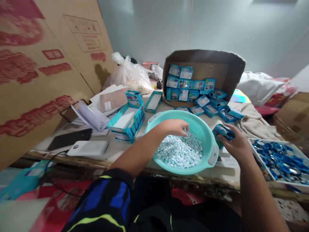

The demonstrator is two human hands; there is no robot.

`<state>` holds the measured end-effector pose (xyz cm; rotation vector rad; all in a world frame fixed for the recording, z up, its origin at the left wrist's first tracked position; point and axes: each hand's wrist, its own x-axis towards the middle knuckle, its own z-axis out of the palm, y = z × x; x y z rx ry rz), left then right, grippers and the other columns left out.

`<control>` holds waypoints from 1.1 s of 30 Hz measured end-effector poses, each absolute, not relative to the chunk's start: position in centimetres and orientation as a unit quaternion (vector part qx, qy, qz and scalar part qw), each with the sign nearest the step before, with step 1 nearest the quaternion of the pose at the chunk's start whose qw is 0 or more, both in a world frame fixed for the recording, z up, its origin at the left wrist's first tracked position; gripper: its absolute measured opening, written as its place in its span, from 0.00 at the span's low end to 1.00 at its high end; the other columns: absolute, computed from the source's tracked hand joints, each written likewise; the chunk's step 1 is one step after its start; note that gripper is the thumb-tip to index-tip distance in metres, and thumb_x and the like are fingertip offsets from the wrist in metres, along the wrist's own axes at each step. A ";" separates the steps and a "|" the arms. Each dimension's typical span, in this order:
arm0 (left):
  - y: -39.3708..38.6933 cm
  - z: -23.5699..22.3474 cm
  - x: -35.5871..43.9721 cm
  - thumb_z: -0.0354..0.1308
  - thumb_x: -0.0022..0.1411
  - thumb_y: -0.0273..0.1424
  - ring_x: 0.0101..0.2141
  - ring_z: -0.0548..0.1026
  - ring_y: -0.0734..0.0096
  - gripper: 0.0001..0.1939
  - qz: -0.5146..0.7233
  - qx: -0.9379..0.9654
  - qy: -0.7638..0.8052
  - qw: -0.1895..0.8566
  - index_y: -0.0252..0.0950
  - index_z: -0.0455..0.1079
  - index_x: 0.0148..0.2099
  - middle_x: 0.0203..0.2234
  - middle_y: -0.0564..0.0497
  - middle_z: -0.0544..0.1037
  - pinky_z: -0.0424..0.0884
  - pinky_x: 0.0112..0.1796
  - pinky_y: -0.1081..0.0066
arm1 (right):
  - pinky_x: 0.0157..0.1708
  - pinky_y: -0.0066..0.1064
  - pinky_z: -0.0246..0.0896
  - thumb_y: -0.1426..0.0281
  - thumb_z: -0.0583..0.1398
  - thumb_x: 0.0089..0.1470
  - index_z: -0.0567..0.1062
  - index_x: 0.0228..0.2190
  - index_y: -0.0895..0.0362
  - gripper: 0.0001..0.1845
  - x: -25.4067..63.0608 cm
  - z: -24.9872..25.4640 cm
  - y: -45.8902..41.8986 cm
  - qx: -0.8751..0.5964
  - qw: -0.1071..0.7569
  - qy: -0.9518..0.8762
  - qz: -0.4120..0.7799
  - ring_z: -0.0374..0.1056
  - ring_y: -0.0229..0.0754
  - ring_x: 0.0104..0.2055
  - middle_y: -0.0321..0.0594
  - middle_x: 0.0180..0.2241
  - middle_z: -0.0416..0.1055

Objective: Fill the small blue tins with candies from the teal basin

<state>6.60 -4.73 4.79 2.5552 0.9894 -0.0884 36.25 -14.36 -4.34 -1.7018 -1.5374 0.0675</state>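
A turquoise basin (212, 137) full of small white and pale-blue candies (180, 151) stands in front of me at the table edge. My left hand (177, 127) is over the basin, just above the candies. Its fingers curl inward, and whatever they may hold is hidden. To the right of the basin, my right hand (234, 141) grips a small blue printed box (223, 132), which looks open at its top end. Past the basin's far rim lie several similar small boxes (202, 101), some loose, others stacked inside a cardboard carton (220, 69).
Blue display boxes (129, 120) stand left of the basin. A white power bank (88, 148) and a dark phone (70, 138) lie farther left by a large carton (48, 64). At right, a white tray (295, 146) holds blue round-ended pieces. A plastic bag (134, 75) sits behind.
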 end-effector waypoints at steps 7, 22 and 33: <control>-9.4 4.7 -6.6 0.62 0.69 0.40 0.61 0.70 0.47 0.18 0.367 0.737 0.562 -0.077 0.39 0.74 0.57 0.59 0.39 0.75 0.61 0.64 0.49 | 0.53 0.68 0.70 0.56 0.64 0.55 0.75 0.60 0.44 0.31 30.6 3.5 -14.1 -0.665 0.417 -0.610 -0.110 0.75 0.72 0.56 0.55 0.55 0.78; -10.4 -6.1 -15.6 0.64 0.67 0.43 0.55 0.73 0.47 0.11 0.429 0.652 0.614 -0.113 0.42 0.78 0.37 0.34 0.44 0.77 0.64 0.63 0.45 | 0.60 0.59 0.61 0.63 0.70 0.54 0.81 0.51 0.54 0.23 -0.9 8.6 7.2 -0.403 0.256 -0.879 0.012 0.74 0.61 0.54 0.48 0.47 0.81; -10.2 -5.9 -16.0 0.66 0.64 0.43 0.51 0.74 0.49 0.11 0.397 0.648 0.644 -0.086 0.43 0.75 0.35 0.34 0.46 0.77 0.63 0.63 0.44 | 0.62 0.58 0.58 0.55 0.59 0.67 0.81 0.49 0.56 0.21 1.4 5.9 6.5 -0.351 0.281 -0.892 -0.050 0.64 0.64 0.63 0.53 0.63 0.67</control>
